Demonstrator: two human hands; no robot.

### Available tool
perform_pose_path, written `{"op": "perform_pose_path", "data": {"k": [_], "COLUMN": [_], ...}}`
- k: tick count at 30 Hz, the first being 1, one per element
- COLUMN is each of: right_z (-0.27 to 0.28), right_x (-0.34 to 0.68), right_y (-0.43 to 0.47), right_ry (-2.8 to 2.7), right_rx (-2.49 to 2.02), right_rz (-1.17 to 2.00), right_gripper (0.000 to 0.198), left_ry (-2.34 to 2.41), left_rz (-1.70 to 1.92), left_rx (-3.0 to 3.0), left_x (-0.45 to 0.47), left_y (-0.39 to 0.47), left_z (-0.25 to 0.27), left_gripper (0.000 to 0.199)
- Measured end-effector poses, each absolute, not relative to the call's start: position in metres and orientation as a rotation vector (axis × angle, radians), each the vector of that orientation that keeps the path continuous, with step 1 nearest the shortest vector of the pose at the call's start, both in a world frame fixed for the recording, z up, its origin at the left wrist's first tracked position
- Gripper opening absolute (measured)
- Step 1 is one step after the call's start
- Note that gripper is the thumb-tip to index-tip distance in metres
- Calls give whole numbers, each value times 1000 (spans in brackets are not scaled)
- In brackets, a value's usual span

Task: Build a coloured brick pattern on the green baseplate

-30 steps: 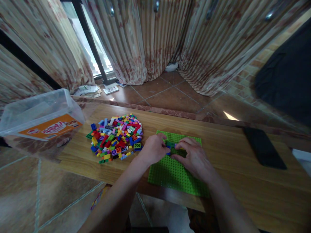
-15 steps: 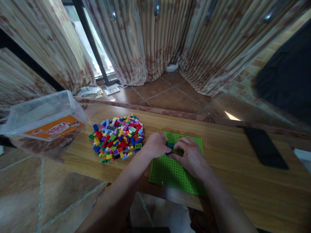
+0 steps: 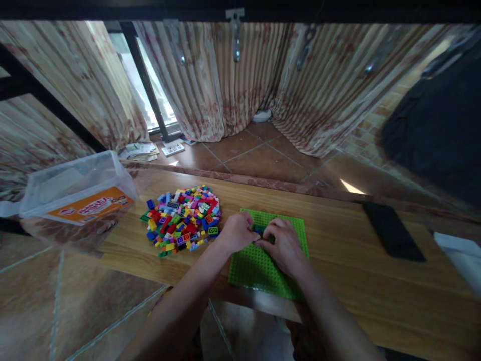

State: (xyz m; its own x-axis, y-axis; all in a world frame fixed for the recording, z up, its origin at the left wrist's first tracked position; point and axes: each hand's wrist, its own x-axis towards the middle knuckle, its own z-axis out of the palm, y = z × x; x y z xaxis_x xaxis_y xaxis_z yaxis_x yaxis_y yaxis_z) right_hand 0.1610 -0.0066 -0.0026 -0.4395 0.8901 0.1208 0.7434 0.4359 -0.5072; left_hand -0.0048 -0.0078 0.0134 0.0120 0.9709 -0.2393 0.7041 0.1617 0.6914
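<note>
A bright green studded baseplate (image 3: pixel 259 273) lies on the wooden table under both hands. Toward its far side, dark green and blue toy bricks (image 3: pixel 258 229) show between my fingers, mostly covered by them. My left hand (image 3: pixel 237 231) comes in from the left, its fingers closed at the bricks' left end. My right hand (image 3: pixel 281 243) curls over the right end, with thumb and fingers pinched together. The fingers hide exactly which brick each hand grips. Left of the plate lies a heap of loose toy bricks (image 3: pixel 184 218) in many colours.
A clear plastic box (image 3: pixel 78 183) with an orange label stands at the table's left end. On the right of the wooden table (image 3: pixel 338 250) lies a flat black object (image 3: pixel 393 230), with white paper (image 3: pixel 458 255) beyond it. Curtains (image 3: pixel 203 90) hang behind.
The whole view has tilted up and shifted slightly, so a dark bar shows at the top. Both hands stay together over the bricks, with the fingertips a little closer.
</note>
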Motion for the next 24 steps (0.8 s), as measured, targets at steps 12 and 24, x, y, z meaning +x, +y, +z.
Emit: {"op": "perform_pose_path", "data": {"k": [12,24], "right_z": [12,2], "right_x": [193,199], "right_y": [9,10], "right_ry": [-2083,-2266], "right_rx": [-1415,-1434], "right_rz": [745,646], "right_gripper": [18,15], "left_ry": [1434,1508], "left_rz": [526,464], "left_rx": [1568,1597], "left_x": [-18,-14], "left_y": [-7,-9], "left_z": [19,22], "left_gripper": [11,37]}}
